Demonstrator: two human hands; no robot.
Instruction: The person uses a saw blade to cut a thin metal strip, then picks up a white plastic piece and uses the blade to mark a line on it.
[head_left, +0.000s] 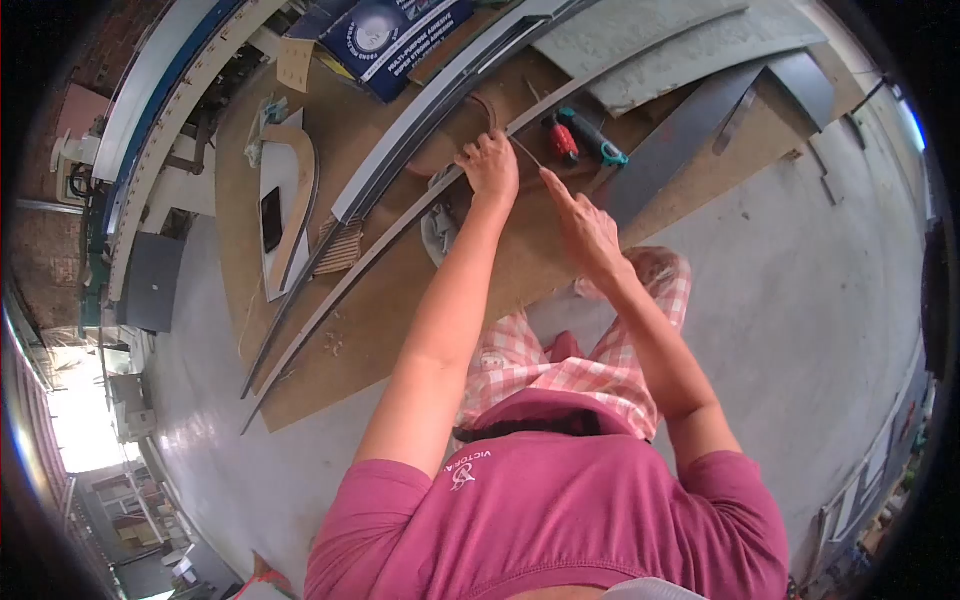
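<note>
A long, narrow curved strip (pixel 352 277) runs diagonally across the brown board. My left hand (pixel 490 172) is curled closed around the strip near its middle. Just right of it, my right hand (pixel 590 232) is closed with the index finger stretched along a thin, dark blade-like tool (pixel 525 152). The tool's tip reaches the strip beside my left fingers; its handle is hidden in my palm. A grey cloth (pixel 437 235) lies under the strip near my left wrist. Beyond my right hand lie a red-handled tool (pixel 563 140) and a teal-and-black tool (pixel 598 140).
The brown board (pixel 375 345) carries a wide grey curved profile (pixel 400 140), a phone (pixel 271 220) and a corrugated cardboard piece (pixel 340 247). A blue adhesive box (pixel 395 40) stands at the back. Grey panels (pixel 690 150) lie at right. My legs (pixel 640 310) are near the board's edge.
</note>
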